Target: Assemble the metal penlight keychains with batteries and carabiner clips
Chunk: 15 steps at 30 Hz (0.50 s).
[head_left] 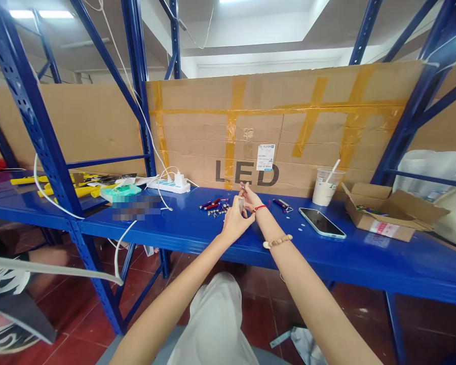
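My left hand [235,222] is closed around a small silvery-grey piece [241,205] above the blue shelf table. Just beyond it, touching or nearly touching, my right hand [250,196] is bent inward with its fingertips pinched together; what they hold is too small to name. Left of the hands lies a pile of small red and blue metallic tubes [214,205], with tiny silvery parts along its near side. A few dark tubes with metal rings [281,205] lie to the right of my right wrist.
On the right are a phone [322,223], a plastic cup with a straw [325,186] and an open cardboard box [389,215]. A white power strip [169,185] with cables and several yellow tools [87,191] lie left. A taped cardboard sheet [197,137] stands behind.
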{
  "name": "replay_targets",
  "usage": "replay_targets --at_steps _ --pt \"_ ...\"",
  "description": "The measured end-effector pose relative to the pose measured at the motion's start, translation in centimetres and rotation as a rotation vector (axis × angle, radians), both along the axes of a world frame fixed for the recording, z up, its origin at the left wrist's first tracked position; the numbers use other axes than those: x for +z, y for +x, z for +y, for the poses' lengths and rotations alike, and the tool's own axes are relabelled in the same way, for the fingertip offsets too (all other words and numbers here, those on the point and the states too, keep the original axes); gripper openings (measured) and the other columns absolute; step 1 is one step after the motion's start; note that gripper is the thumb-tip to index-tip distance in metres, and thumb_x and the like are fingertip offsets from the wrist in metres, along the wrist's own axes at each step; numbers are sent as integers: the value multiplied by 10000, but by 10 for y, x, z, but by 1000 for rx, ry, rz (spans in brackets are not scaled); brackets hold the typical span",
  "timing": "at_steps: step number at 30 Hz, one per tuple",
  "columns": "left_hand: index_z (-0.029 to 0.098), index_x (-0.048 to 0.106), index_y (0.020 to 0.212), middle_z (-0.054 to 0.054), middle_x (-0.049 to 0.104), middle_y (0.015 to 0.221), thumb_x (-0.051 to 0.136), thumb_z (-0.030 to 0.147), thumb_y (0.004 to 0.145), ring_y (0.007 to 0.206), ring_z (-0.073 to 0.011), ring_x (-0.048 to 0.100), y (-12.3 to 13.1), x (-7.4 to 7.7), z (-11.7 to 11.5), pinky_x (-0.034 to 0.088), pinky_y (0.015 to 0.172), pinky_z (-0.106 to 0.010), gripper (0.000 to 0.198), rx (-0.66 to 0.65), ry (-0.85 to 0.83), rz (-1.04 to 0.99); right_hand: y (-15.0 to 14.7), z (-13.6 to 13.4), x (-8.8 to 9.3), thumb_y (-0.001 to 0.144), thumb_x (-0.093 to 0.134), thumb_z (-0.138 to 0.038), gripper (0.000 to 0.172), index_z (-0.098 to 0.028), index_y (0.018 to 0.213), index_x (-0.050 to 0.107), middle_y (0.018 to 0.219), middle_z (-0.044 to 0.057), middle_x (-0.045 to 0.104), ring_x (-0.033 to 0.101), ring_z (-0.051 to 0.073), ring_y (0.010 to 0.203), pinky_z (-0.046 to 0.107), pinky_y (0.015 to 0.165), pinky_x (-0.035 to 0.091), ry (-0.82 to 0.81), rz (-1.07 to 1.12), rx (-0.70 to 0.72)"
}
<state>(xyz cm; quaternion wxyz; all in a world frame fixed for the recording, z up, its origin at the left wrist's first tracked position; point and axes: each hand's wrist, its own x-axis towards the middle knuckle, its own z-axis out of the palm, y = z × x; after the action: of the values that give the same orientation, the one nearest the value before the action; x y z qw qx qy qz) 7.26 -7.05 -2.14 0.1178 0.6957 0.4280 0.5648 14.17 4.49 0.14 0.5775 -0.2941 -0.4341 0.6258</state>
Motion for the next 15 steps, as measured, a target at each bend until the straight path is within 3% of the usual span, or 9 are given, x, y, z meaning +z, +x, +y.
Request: replay_targets --at_steps 4,9,12,15 --pt "220 342 828 34 648 813 602 232 691 531 -83 532 1 5 -7 415 545 -211 294 7 34 -67 -9 -11 3 778 542 -484 350 -157 840 650 691 11 628 481 65 458 183 434 414 263 -328 -171" --pt "220 323 792 23 650 817 588 236 714 521 -80 512 0 8 -12 424 576 -219 277 16 58 -103 -7 -17 8 766 532 -487 367 -151 806 674 644 7 626 481 75 498 195 512 428 452 -422 -282" --pt "219 338 794 27 650 823 578 247 729 522 -78 508 -1 7 -11 418 579 -219 250 -4 65 -84 -5 -19 11 747 561 -489 360 -148 782 671 621 7 617 472 73 494 193 511 426 462 -394 -319" --pt "221 341 804 32 652 833 580 262 739 521 -77 501 -1 5 -9 409 569 -215 251 -18 71 -60 -4 -21 15 763 557 -487 348 -160 820 661 690 11 627 465 57 484 171 457 410 321 -223 -261"
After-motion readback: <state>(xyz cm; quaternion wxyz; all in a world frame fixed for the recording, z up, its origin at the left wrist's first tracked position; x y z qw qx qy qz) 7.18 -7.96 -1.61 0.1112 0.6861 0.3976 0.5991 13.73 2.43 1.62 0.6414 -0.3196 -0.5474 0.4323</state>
